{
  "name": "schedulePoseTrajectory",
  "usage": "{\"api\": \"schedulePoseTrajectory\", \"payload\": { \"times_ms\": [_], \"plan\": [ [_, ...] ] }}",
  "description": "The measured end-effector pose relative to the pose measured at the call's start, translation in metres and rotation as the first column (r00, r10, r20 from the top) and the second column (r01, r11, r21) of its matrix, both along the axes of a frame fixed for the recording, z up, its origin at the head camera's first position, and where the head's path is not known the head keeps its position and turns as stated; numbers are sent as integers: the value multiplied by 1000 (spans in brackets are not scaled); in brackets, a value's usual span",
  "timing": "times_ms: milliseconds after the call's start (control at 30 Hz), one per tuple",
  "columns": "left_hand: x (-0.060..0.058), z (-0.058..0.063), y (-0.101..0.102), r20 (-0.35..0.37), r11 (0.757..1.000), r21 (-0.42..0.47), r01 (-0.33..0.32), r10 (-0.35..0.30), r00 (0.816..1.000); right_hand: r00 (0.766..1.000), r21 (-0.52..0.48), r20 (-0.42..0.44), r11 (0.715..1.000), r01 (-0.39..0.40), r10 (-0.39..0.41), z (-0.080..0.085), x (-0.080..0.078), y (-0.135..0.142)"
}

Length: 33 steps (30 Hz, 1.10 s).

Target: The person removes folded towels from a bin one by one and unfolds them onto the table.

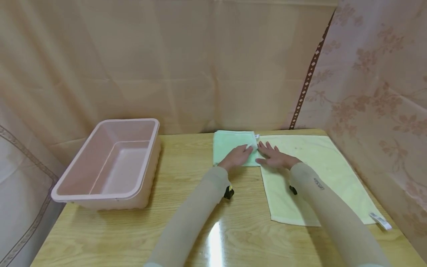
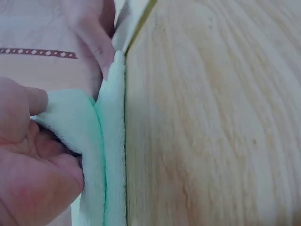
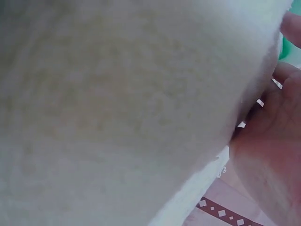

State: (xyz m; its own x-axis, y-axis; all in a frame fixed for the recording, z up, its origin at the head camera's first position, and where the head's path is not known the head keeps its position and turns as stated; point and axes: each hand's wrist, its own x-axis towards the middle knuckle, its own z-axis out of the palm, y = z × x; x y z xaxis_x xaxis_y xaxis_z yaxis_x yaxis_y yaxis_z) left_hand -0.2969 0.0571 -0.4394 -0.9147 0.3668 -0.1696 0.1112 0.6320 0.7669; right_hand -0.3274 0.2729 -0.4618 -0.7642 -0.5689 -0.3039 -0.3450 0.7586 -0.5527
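Note:
A folded mint-green towel [image 1: 230, 142] lies near the back edge of the table. My left hand [image 1: 237, 155] pinches the upper layer at its right side, lifting that layer a little off the one below. In the left wrist view, the thumb and curled fingers of the left hand [image 2: 37, 155] hold the raised layer of the green towel [image 2: 80, 117]. My right hand [image 1: 275, 157] is spread with straight fingers, its fingertips right at the green towel's right edge. Beneath that hand is a pale yellow towel [image 1: 310, 185], spread flat, which fills much of the right wrist view.
To the left stands a pink plastic basin [image 1: 146, 178] on the wooden table [image 1: 186, 207]. A white label [image 1: 380, 220] sticks out from the yellow towel's near right corner. Beige curtains [image 1: 186, 66] hang behind the table, and a floral curtain [image 1: 383, 92] closes off the right side.

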Motion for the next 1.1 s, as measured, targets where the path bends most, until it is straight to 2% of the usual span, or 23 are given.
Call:
{"api": "schedulePoseTrajectory", "payload": {
  "times_ms": [100, 167, 233, 300, 400, 500, 667, 833, 900, 967, 1033, 1100],
  "plan": [
    [-1, 2, -5, 28, 991, 121, -54, 51, 998, 1000, -4, 6, 1000, -15, 15, 1, -1, 1],
    [-3, 2, -11, 41, 973, 207, -97, 91, 995, 1000, -10, 11, 1000, -22, 22, 1, -2, 1],
    [-5, 4, -17, 58, 938, 313, -151, 140, 988, 1000, -12, 8, 1000, -24, 24, 3, -1, 0],
    [-7, 5, -24, 63, 885, 414, -214, 206, 976, 1000, -17, 8, 1000, -21, 21, 4, 0, 0],
    [-8, 6, -36, 99, 775, 555, -304, 301, 948, 1000, -8, 7, 1000, -19, 19, 6, 3, -1],
    [-8, 8, -51, 138, 645, 675, -358, 367, 920, 1000, -4, 12, 1000, -19, 19, 7, 5, -2],
    [-8, 10, -73, 170, 425, 829, -363, 428, 888, 1000, -3, 20, 1000, -7, 7, 7, 5, -3],
    [-4, 13, -95, 163, 265, 903, -339, 518, 839, 1000, -11, 24, 1000, -5, 5, 6, 4, -4],
    [-1, 12, -106, 173, 209, 919, -334, 546, 820, 1000, -20, 26, 1000, -9, 10, 5, 3, -4],
    [2, 8, -118, 200, 138, 934, -331, 566, 800, 999, -26, 32, 1000, -13, 14, 5, 3, -3],
    [6, 3, -129, 222, 84, 939, -334, 592, 775, 999, -16, 31, 1000, -15, 15, 5, 3, -2],
    [11, -3, -140, 244, 45, 937, -346, 625, 742, 1000, -6, 27, 1000, -12, 12, 6, 3, -2]
  ]
}}
